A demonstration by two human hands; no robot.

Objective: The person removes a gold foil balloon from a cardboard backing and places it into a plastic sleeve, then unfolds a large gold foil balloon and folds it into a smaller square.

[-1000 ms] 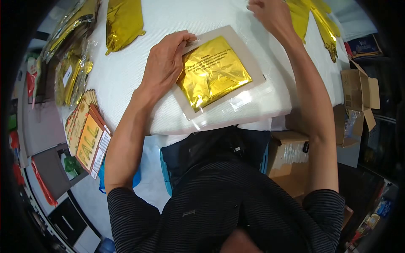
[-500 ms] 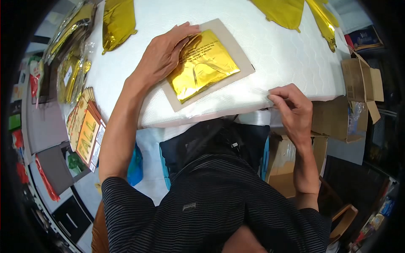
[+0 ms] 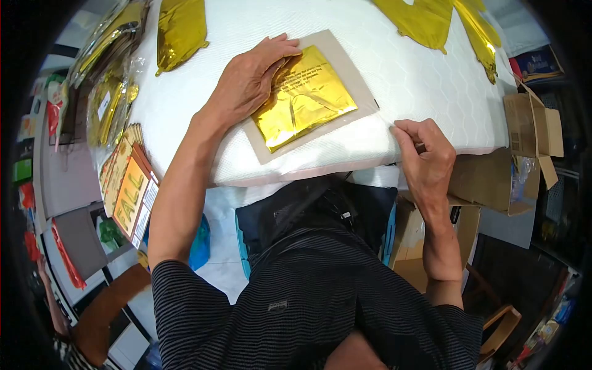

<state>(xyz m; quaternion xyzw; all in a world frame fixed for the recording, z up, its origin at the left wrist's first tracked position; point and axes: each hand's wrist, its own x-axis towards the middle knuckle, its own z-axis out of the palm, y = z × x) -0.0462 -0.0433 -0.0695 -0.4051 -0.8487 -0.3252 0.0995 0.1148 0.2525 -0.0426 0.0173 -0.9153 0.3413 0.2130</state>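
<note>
A gold foil packet [image 3: 308, 102] with small dark print lies on a grey-beige flat sheet [image 3: 345, 68] on the white padded table surface [image 3: 444, 105]. My left hand [image 3: 250, 80] rests over the packet's upper left side, fingers laid flat along its edge, some partly hidden. To the right, near the table's front edge, my right hand [image 3: 428, 148] has thumb and forefinger pinched together. Something thin and clear seems to run from those fingertips towards the sheet's right corner; I cannot make it out.
Gold foil pieces [image 3: 179, 34] lie at the back left, others [image 3: 425, 24] at the back right. Bagged foil packs [image 3: 108, 111] and "FALL" cards [image 3: 132, 191] line the left edge. Cardboard boxes [image 3: 524, 123] stand right. Another person's arm [image 3: 52, 296] shows lower left.
The view has shifted slightly. My right hand remains pinched near the table edge, my left on the packet. Another person's arm and a brown shape have come into view at lower left.
</note>
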